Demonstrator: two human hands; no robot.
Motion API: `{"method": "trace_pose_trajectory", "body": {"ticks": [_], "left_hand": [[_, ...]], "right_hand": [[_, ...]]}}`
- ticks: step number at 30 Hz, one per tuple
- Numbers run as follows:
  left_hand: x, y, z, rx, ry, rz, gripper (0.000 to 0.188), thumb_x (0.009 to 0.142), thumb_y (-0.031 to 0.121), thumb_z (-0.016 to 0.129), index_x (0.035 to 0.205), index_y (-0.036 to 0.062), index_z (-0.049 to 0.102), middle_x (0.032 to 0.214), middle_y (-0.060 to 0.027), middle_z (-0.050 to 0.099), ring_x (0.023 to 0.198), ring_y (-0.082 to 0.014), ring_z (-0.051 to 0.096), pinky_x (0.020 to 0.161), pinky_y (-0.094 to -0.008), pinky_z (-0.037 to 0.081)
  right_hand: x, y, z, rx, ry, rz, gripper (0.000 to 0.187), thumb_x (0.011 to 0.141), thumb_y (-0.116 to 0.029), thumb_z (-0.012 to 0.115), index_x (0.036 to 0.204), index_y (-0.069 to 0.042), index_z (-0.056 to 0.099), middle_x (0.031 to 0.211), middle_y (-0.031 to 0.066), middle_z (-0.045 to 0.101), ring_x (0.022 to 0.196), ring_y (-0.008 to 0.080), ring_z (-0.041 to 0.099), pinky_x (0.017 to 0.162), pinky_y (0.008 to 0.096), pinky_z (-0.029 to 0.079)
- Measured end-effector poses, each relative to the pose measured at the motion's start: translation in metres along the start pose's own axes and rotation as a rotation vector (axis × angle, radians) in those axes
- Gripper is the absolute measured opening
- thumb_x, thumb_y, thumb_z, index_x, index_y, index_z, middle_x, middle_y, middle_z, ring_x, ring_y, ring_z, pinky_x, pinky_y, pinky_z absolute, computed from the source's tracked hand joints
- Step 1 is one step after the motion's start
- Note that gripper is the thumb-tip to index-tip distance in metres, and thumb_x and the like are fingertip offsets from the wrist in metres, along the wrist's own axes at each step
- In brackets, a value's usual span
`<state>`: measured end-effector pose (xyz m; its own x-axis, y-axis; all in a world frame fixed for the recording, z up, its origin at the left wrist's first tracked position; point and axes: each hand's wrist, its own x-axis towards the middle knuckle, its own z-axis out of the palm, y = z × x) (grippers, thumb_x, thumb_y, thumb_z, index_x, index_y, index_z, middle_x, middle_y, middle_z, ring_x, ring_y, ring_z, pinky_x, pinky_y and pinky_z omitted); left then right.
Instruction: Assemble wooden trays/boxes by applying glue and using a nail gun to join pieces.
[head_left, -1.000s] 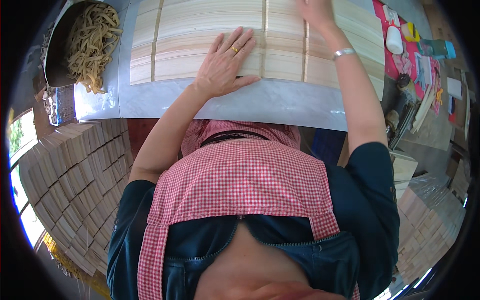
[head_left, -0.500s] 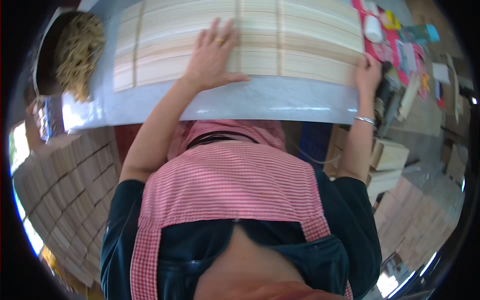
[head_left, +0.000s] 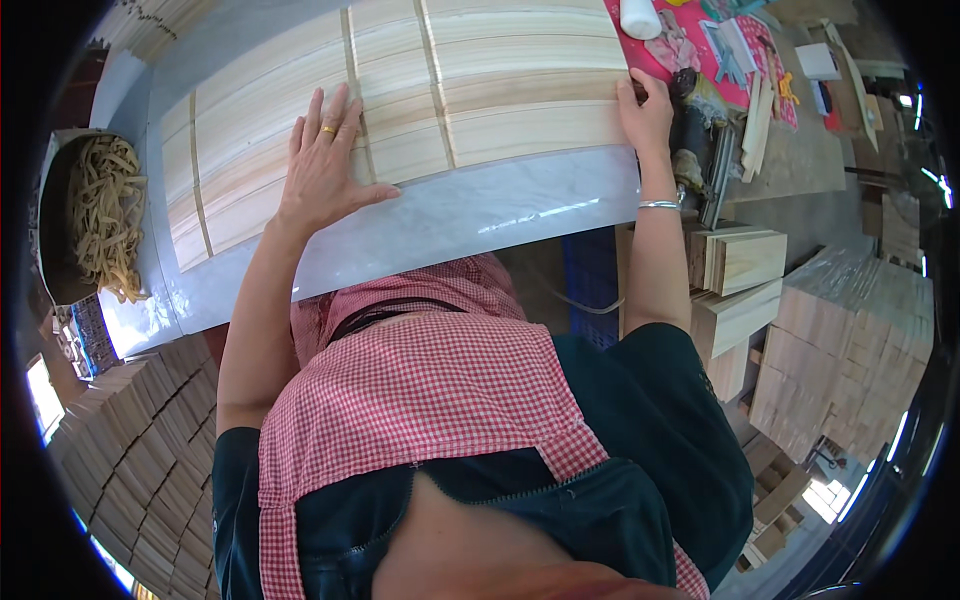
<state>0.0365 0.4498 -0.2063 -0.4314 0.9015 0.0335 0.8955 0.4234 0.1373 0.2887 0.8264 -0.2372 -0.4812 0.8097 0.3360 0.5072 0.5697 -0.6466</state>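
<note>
Pale wooden slats lie side by side on the table, forming a wide panel crossed by several narrow lines. My left hand rests flat on them, palm down, fingers spread and thumb pointing right; a ring is on one finger. At the panel's right end is my right hand, its fingers curled and its thumb against the slat ends. Whether it pinches a slat or something small there is hidden.
A grey sheet covers the table. At left, a dark container holds curled wood strips. A white bottle stands on pink cloth at right. Stacked wood blocks and piled boards flank me.
The view has turned, so the table appears tilted and shifted left. Both hands keep about the same places on the slats, the left flat and the right at the end.
</note>
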Motion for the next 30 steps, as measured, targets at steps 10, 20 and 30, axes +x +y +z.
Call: {"method": "trace_pose_trajectory", "body": {"ticks": [10, 20, 30], "left_hand": [[-0.0010, -0.0038, 0.0065, 0.016, 0.022, 0.048, 0.120, 0.063, 0.078, 0.071, 0.151, 0.0037, 0.037, 0.165, -0.0089, 0.019, 0.152, -0.0385, 0.008, 0.119, -0.0572, 0.019], [-0.0006, -0.0033, 0.0072, -0.024, -0.003, 0.022, 0.118, 0.065, 0.075, 0.072, 0.153, 0.0048, 0.036, 0.166, -0.0085, 0.019, 0.153, -0.0382, 0.008, 0.120, -0.0573, 0.017], [-0.0018, -0.0024, 0.0073, -0.041, -0.024, -0.002, 0.115, 0.068, 0.072, 0.073, 0.154, 0.0056, 0.034, 0.166, -0.0095, 0.018, 0.153, -0.0376, 0.007, 0.120, -0.0565, 0.014]], "right_hand": [[0.0005, 0.0029, 0.0017, 0.028, -0.017, -0.008, 0.032, 0.085, -0.018, 0.068, 0.112, -0.001, 0.068, 0.105, 0.0123, 0.067, 0.088, 0.0243, 0.064, 0.081, 0.0331, 0.052], [-0.0005, -0.0019, -0.0009, 0.044, -0.045, 0.032, 0.029, 0.090, -0.016, 0.066, 0.116, -0.002, 0.068, 0.109, 0.0091, 0.067, 0.093, 0.0211, 0.064, 0.086, 0.0298, 0.051], [-0.0003, 0.0000, -0.0004, 0.048, -0.061, 0.031, 0.029, 0.091, -0.014, 0.064, 0.117, -0.003, 0.067, 0.110, 0.0094, 0.067, 0.094, 0.0219, 0.063, 0.087, 0.0304, 0.051]]}}
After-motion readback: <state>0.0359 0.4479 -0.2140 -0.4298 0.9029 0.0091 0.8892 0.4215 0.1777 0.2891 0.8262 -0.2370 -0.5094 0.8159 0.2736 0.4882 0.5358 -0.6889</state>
